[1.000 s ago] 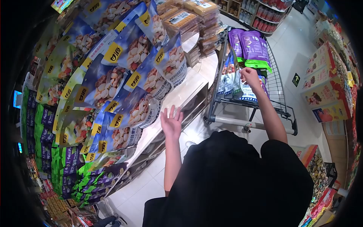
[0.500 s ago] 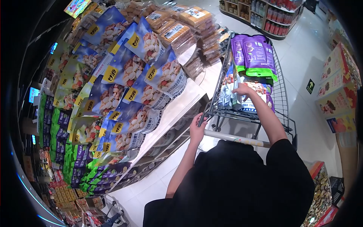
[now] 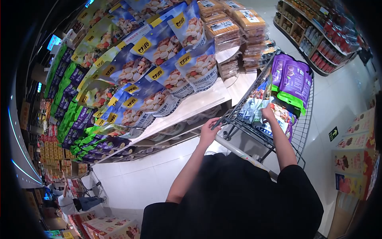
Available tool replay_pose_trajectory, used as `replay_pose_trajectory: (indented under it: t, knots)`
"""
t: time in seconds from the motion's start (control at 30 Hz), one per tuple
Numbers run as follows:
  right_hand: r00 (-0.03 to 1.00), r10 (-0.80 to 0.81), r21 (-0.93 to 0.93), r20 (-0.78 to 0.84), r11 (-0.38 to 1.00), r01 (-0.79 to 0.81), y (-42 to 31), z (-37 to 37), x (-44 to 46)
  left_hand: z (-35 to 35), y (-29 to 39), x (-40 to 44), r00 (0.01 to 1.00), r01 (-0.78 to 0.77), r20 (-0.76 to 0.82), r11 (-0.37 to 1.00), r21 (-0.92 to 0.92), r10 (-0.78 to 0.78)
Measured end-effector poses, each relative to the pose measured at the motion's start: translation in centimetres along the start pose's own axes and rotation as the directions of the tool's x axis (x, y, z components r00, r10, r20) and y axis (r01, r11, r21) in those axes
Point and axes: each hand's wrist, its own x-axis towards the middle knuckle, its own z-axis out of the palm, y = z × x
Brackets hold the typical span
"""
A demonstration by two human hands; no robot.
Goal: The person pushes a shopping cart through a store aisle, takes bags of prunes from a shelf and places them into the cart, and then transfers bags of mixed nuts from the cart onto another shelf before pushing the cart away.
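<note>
My left hand is wrapped round the dark left end of the shopping cart's pale handle. My right hand reaches into the cart, its fingers closed on the edge of a silvery-blue nut bag standing along the left side. Beside that hand lies another bag of mixed nuts, partly covered by my forearm. Purple bags with green ends fill the far part of the cart.
On the left, a sloping display holds blue bags of mixed nuts and purple-green bags. Packaged biscuits are stacked ahead. A curved shelf unit stands beyond the cart, printed boxes at right. Another person is behind left.
The view has turned, so the cart and its bags appear farther right and lower. My left hand stays on the handle end and my right hand stays at the nut bag.
</note>
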Motion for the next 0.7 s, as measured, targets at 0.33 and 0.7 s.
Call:
replay_pose_trajectory:
  t: [0.33, 0.7]
  knots:
    - [0.999, -0.051, 0.086, 0.015, 0.995, 0.05, 7.4, 0.9, 7.1, -0.4, -0.3, 0.1, 1.0, 0.017, -0.022, 1.0, -0.016, -0.017]
    - [0.965, -0.259, 0.305, -0.031, 0.917, 0.256, -6.1, -12.9, -8.7, -0.6, -0.8, 0.4, 0.998, -0.027, -0.057, 0.999, 0.036, 0.029]
